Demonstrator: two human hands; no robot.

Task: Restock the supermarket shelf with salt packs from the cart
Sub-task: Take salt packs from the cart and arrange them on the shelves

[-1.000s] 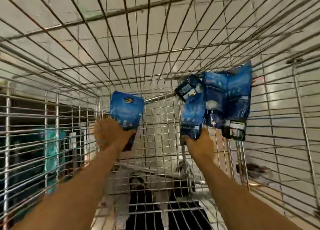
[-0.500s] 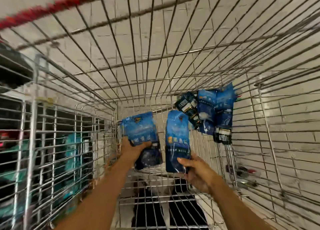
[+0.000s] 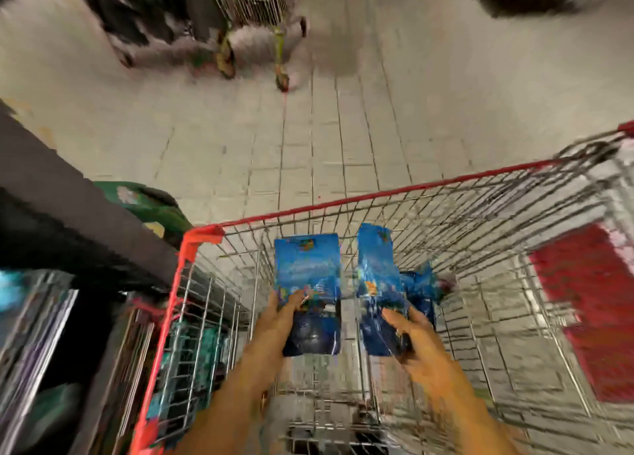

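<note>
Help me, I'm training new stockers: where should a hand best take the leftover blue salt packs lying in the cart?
Probably by the upper edge of the leftover packs, reaching down from above over the cart's red rim. They lie low against the wire, partly hidden behind the pack in the right hand, so the sides look hard to reach. The left hand also holds a pack.

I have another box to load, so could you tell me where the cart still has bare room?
The cart looks bare on its right half, between the leftover blue packs and the red panel. The middle is crowded: the left hand holds one salt pack, and the right hand holds another. The picture is blurred.
</note>
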